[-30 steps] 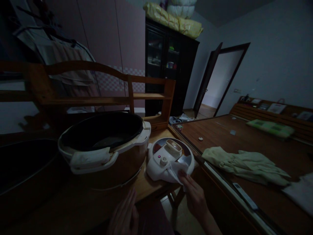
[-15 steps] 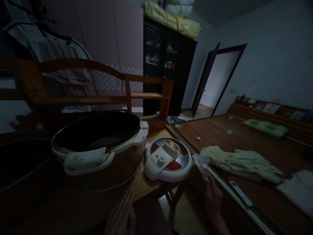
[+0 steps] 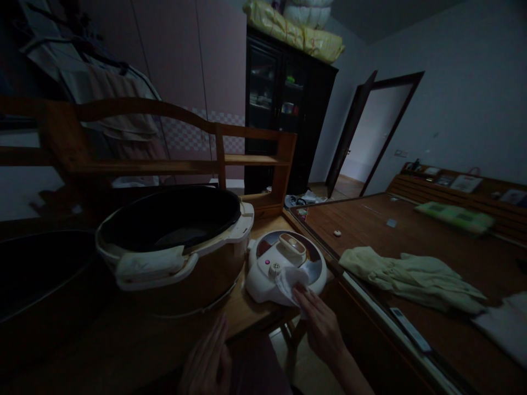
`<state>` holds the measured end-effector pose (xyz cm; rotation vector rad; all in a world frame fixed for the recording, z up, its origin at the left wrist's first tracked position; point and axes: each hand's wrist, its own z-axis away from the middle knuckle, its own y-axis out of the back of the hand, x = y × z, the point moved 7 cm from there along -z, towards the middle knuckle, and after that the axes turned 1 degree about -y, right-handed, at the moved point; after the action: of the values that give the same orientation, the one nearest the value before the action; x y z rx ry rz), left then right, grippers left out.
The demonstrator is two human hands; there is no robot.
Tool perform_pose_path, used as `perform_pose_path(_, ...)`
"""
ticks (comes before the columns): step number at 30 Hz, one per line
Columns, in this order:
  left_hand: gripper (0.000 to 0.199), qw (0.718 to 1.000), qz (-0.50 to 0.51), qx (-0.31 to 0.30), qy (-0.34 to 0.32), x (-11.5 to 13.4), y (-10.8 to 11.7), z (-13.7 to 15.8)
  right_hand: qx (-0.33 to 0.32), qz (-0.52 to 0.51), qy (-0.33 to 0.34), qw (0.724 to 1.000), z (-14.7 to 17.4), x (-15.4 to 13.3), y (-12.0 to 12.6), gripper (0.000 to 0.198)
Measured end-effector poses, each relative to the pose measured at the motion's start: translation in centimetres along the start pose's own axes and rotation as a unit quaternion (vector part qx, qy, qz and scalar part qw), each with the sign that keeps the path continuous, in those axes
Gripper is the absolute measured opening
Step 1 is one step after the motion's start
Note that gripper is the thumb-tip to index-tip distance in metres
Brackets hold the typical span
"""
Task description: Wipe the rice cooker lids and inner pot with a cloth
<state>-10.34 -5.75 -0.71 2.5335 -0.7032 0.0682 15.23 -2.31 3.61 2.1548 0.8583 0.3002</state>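
My right hand [image 3: 321, 323] pinches a white tissue [image 3: 291, 282] and presses it on the front edge of a pressure cooker lid [image 3: 263, 280]. The lid is white and round, with a shiny top, a handle and a pink button, and lies on the wooden desk [image 3: 242, 318]. My left hand [image 3: 208, 359] rests at the desk's front edge, fingers stretched out and together, with nothing in it. To the lid's left stands the cooker body [image 3: 209, 280], lidless, with a dark inside and white side handles.
A dark round pot [image 3: 41, 269] sits at the far left. Behind the cooker rises a wooden shelf [image 3: 257, 160]. On the right, a low wooden bed [image 3: 362, 225] holds a pale green cloth [image 3: 407, 271] and a remote-like strip [image 3: 409, 329] near its edge.
My right hand has moved left with the tissue, from beside the lid onto its front edge. My left hand has stayed in place. The view has shifted slightly.
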Motion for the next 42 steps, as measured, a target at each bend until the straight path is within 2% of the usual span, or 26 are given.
perform_pose_path(5,0.050,1.000,0.005,-0.001,0.001,0.1,0.2,-0.2,-0.041,0.011,0.080,0.996,-2.0,-1.8,-1.5,0.067)
perform_pose_path(10,0.053,1.000,-0.013,-0.016,-0.006,-0.1,-0.1,0.4,-0.054,0.018,0.105,0.993,-2.9,-2.3,-1.8,0.065)
perform_pose_path(18,0.054,1.000,-0.010,-0.018,-0.008,-0.2,-0.2,0.2,-0.070,-0.008,0.141,0.988,-1.7,-1.7,-0.6,0.062)
perform_pose_path(21,0.052,1.000,-0.016,-0.012,-0.007,-0.3,-0.1,0.3,-0.056,-0.012,0.122,0.991,-0.3,-1.0,0.3,0.060)
perform_pose_path(24,0.052,1.000,-0.016,-0.012,-0.021,-0.2,-0.1,0.4,-0.005,-0.024,0.035,0.999,1.9,1.0,1.8,0.055)
perform_pose_path(26,0.052,1.000,-0.014,-0.007,-0.023,-0.4,-0.2,0.5,0.066,-0.025,-0.090,0.994,3.9,3.6,3.3,0.049)
perform_pose_path(27,0.052,1.000,-0.013,-0.004,-0.027,-0.5,-0.2,0.6,0.106,-0.013,-0.170,0.980,5.1,5.2,4.1,0.045)
perform_pose_path(29,0.054,0.999,-0.017,0.005,-0.039,-0.5,-0.3,0.7,0.178,0.023,-0.341,0.923,7.8,8.2,5.7,0.041)
perform_pose_path(31,0.055,0.999,-0.024,0.010,-0.044,-0.5,-0.3,0.7,0.225,0.042,-0.449,0.864,9.8,10.0,7.0,0.042)
perform_pose_path(32,0.056,0.999,-0.025,0.011,-0.042,-0.5,-0.2,0.7,0.236,0.044,-0.476,0.846,10.3,10.6,7.4,0.044)
perform_pose_path(34,0.054,0.999,-0.021,0.008,-0.036,-0.5,-0.2,0.6,0.242,0.041,-0.494,0.834,10.3,11.3,8.0,0.046)
perform_pose_path(38,0.051,1.000,0.001,0.007,-0.004,0.0,0.0,0.0,0.236,0.033,-0.498,0.834,9.2,11.9,7.9,0.045)
perform_pose_path(42,0.053,0.999,0.025,-0.019,0.028,2.1,-0.4,-1.9,0.246,-0.001,-0.486,0.839,6.8,11.4,7.4,0.044)
